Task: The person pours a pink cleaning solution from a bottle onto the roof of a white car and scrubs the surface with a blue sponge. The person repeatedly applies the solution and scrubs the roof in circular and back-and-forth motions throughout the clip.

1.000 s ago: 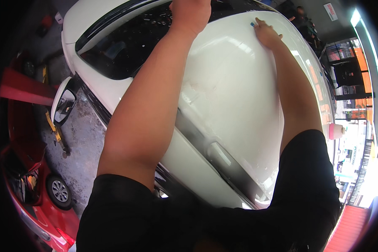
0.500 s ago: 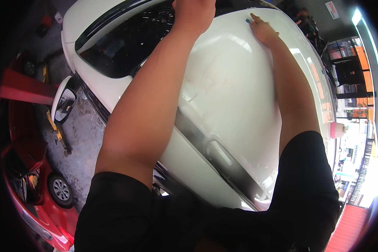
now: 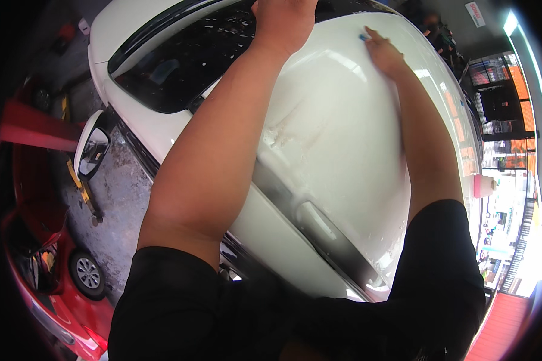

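Observation:
A white car's glossy hood (image 3: 343, 120) spreads beneath my arms. Out near its far edge, my right hand (image 3: 385, 55) lies on the paint with fingers extended, pressing a small blue piece (image 3: 362, 37) under the fingertips. My left hand (image 3: 288, 27) reaches to the upper edge of the picture, above the border of hood and windshield; its fingers are cut off from view. The dark windshield (image 3: 174, 72) bears white droplets or spots. Faint brownish streaks (image 3: 304, 129) show on the hood beside my left forearm.
The car's side mirror (image 3: 94, 144) juts out at left. Beyond it are a red post (image 3: 39, 126), a yellow metal arm (image 3: 81, 183) on the floor and a red car (image 3: 48, 259). A pink-and-white container (image 3: 483, 186) appears at right. A person (image 3: 439, 36) is at the far right.
My right hand and the blue piece have slid a little nearer and to the right across the hood. My left hand has shifted slightly right and nearer. The streaks on the hood look more distinct.

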The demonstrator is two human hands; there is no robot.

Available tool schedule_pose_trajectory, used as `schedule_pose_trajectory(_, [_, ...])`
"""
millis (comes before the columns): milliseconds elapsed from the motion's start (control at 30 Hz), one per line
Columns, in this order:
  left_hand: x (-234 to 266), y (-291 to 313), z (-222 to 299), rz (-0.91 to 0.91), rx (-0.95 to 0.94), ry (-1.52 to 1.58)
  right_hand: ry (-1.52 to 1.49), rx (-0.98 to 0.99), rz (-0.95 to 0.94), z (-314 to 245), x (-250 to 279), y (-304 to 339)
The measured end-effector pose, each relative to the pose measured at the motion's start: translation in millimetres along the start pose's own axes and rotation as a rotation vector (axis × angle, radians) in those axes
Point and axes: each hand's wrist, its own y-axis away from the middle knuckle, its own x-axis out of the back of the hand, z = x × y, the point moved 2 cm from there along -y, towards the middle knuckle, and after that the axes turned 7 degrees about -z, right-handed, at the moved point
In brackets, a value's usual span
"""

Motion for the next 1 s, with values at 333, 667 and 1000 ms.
schedule_pose_trajectory(333, [16, 0, -3, 0.069, -0.017, 0.022, -0.001, 0.859, -0.174, -227, 17, 243])
schedule_pose_trajectory(667, [5, -2, 10, 0.015, 0.01, 0.033, 0.02, -0.079, 0.009, -9, 14, 18])
schedule_pose_trajectory(1000, [19, 4, -2, 0.01, -0.023, -0.073, -0.019, 0.617, -0.025, -163, 7, 209])
